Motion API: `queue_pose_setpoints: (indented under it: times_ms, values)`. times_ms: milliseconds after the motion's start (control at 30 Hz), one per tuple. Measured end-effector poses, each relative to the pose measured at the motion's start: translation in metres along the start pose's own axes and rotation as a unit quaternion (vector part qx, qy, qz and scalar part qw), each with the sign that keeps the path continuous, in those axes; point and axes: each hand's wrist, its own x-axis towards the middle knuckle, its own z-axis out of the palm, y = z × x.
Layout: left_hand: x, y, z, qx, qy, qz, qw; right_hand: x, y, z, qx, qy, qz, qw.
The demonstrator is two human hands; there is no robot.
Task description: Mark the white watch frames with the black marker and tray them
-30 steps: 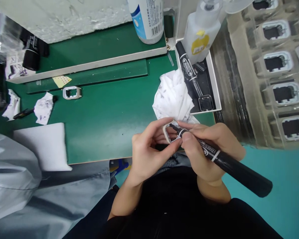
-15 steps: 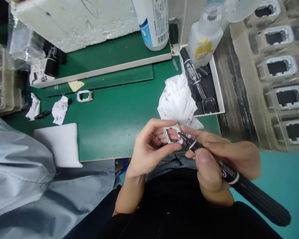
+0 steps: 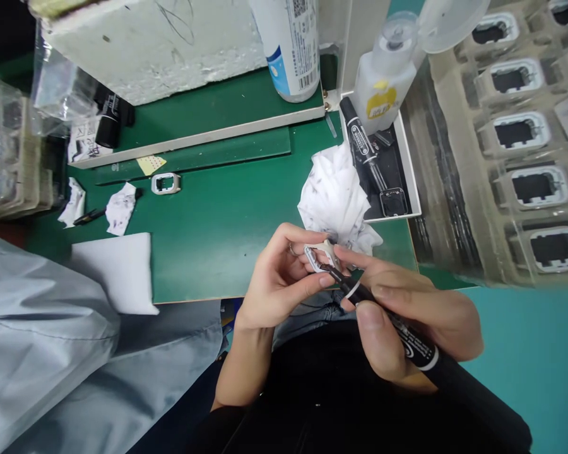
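Observation:
Between the thumb and fingers of my left hand (image 3: 277, 277) is a small white watch-case frame (image 3: 330, 250), tilted, with a wide opening in its middle. My right hand (image 3: 407, 315) grips a black marker pen (image 3: 414, 345), its tip at the lower edge of the frame. Right fingertips also reach the frame's right side. Just beyond my hands lies a crumpled, dark-smudged white tissue (image 3: 334, 195). A second white frame (image 3: 165, 183) rests on the green table (image 3: 208, 233) to the left.
A white box (image 3: 414, 183) at the right holds another marker (image 3: 357, 132) and a clear bottle (image 3: 383, 85). Trays of frames (image 3: 502, 208) fill the right side. A white bottle (image 3: 291, 57) stands on the back shelf. A grey sleeve (image 3: 42, 321) and folded white cloth (image 3: 116, 268) are at left.
The frame has tilted in my left hand. The marker tip has moved from the frame's right side to its lower edge, with my right hand shifting slightly left. The camera view has shifted slightly.

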Motion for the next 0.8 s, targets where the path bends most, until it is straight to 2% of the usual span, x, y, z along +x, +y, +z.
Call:
queue_pose_setpoints:
  times_ms: [100, 133, 167, 233, 300, 633, 800]
  values:
    - [0.0, 0.0, -0.001, 0.01, 0.02, -0.02, 1.0, 0.002, 0.009, -0.002, 0.026, -0.037, 0.025, 0.999]
    - [0.001, 0.0, 0.0, 0.011, 0.028, -0.019, 0.999, 0.002, 0.013, 0.0, 0.03, -0.027, 0.041, 0.998]
    - [0.001, 0.0, 0.001, 0.012, 0.036, -0.015, 0.999, 0.002, 0.016, 0.003, 0.035, -0.006, 0.054, 0.998]
    - [0.002, 0.0, 0.005, 0.018, 0.053, -0.006, 0.998, 0.0, 0.02, 0.01, 0.055, 0.084, 0.042, 0.994]
    - [0.002, 0.0, 0.008, 0.035, 0.072, 0.001, 0.997, -0.001, 0.021, 0.018, 0.051, 0.126, 0.056, 0.989]
    - [-0.002, -0.002, 0.013, 0.077, 0.096, 0.029, 0.992, -0.001, 0.023, 0.02, 0.058, 0.12, 0.067, 0.989]
    - [-0.004, -0.005, 0.014, 0.114, 0.107, 0.021, 0.987, -0.003, 0.027, 0.024, 0.056, 0.124, 0.06, 0.989]
